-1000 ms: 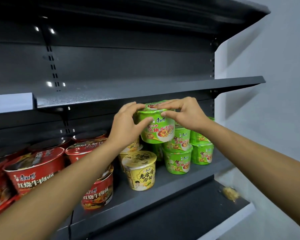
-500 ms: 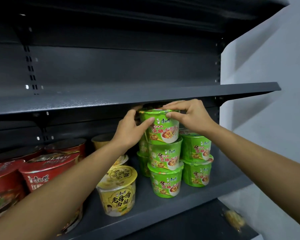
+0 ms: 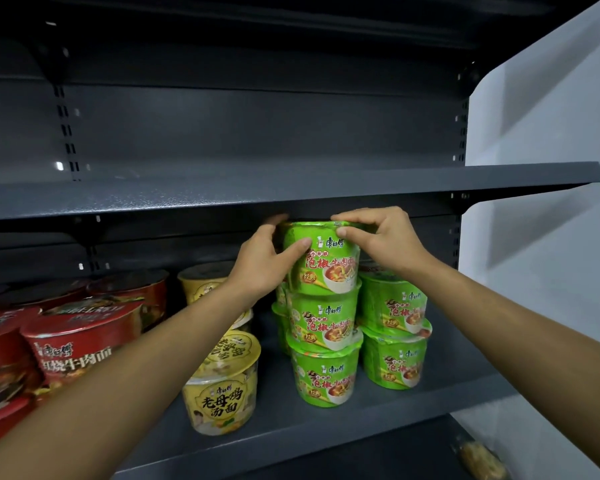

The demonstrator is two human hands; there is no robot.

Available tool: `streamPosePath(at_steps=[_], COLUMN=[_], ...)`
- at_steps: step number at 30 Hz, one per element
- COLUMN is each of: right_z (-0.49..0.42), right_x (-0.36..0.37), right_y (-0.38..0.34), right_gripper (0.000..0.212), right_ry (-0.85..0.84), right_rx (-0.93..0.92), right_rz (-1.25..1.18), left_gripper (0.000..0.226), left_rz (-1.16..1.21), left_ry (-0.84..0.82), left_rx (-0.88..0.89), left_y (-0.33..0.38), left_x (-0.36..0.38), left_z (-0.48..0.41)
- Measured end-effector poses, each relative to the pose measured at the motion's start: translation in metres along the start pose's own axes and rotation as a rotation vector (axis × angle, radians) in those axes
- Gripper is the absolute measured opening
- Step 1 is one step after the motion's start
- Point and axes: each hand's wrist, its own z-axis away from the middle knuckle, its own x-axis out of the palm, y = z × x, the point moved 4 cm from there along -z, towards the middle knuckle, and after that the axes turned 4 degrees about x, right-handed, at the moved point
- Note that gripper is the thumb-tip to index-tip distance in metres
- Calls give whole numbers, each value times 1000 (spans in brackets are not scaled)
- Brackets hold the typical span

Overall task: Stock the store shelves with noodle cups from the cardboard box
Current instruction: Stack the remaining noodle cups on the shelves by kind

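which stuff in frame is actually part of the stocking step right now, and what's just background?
In the job:
- top green cup, gripped by left hand and right hand
- green stack under it
- middle shelf
- cardboard box: not in view

Lying about:
- yellow cups
- red cups
- upper shelf
- blurred yellowish packet, low right

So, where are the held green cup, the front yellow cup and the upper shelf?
held green cup (image 3: 328,271): head view, its printed side.
front yellow cup (image 3: 220,403): head view, its label.
upper shelf (image 3: 222,192): head view, its top surface.
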Motion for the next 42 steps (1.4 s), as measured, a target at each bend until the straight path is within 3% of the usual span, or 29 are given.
streamPosePath(at_steps=[5,27,42], right_z=[-7,-9,-7], right_x=[0,-79,-99], right_y=[5,69,84], right_gripper=[20,19,21], right_ry=[17,183,143], right_rx=[25,85,51], right_rz=[-33,33,11], left_gripper=[74,62,58], left_rz=[-24,51,42], left_ry=[5,4,-34], left_rx=[-19,-104,-61], left_y=[0,23,33], left_x=[6,109,131], left_z=[-2,-48,-50])
